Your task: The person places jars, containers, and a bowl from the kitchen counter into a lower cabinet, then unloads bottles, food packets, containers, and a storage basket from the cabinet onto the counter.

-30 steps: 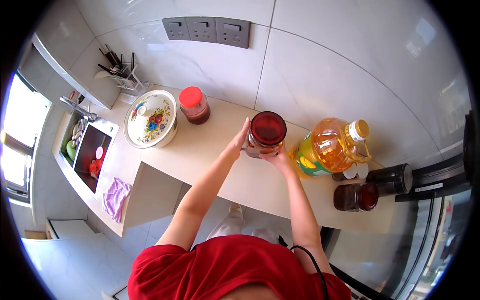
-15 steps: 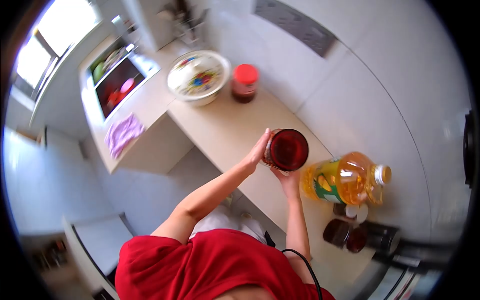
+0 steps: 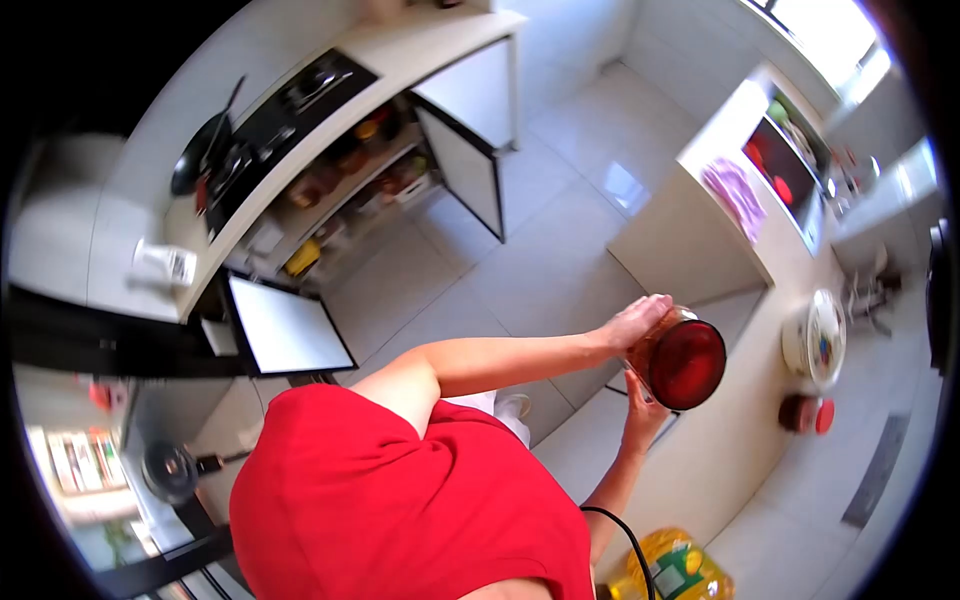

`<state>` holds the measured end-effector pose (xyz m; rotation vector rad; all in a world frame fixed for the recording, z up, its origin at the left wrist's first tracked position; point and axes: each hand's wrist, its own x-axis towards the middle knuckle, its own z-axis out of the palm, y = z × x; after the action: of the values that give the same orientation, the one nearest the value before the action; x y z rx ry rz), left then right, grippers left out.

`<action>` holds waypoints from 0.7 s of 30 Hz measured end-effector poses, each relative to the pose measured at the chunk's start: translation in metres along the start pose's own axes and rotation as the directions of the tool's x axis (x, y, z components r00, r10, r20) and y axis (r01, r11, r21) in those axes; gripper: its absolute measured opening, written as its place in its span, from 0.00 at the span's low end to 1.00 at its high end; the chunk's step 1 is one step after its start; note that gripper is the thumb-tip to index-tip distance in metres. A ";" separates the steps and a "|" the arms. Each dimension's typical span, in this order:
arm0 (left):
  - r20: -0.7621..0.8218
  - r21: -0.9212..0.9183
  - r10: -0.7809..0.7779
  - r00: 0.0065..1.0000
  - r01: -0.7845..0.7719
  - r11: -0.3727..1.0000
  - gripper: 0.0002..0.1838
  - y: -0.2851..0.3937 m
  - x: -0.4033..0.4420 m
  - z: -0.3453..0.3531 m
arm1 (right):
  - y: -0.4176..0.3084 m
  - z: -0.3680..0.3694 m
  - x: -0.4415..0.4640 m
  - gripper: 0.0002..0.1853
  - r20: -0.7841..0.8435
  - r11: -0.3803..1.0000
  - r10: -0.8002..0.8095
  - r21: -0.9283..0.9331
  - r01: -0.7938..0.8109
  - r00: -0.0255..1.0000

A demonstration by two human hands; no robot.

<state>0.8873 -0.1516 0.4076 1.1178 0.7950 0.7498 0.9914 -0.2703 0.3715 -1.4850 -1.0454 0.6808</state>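
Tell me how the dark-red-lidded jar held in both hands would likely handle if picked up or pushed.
The jar is likely stiff and breakable, as its clear side looks like glass. Its glossy lid suggests a smooth, perhaps slippery surface. Left hand and right hand both support it, so it may be fairly heavy.

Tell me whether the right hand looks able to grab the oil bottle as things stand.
Probably not: the right hand is supporting the dark-red-topped jar with the left hand. The oil bottle is close to the right forearm, though, so a freed hand could likely reach it.
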 end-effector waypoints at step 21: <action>-0.764 -0.433 -0.198 0.614 -0.260 0.863 0.31 -0.024 -0.283 -0.477 | -0.049 0.520 -0.085 0.50 0.893 0.982 -0.164 0.110 0.151 0.418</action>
<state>0.3395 -0.1701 0.3200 0.2478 1.2218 1.4450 0.4908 -0.1099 0.3070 -0.8966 -1.9711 1.4252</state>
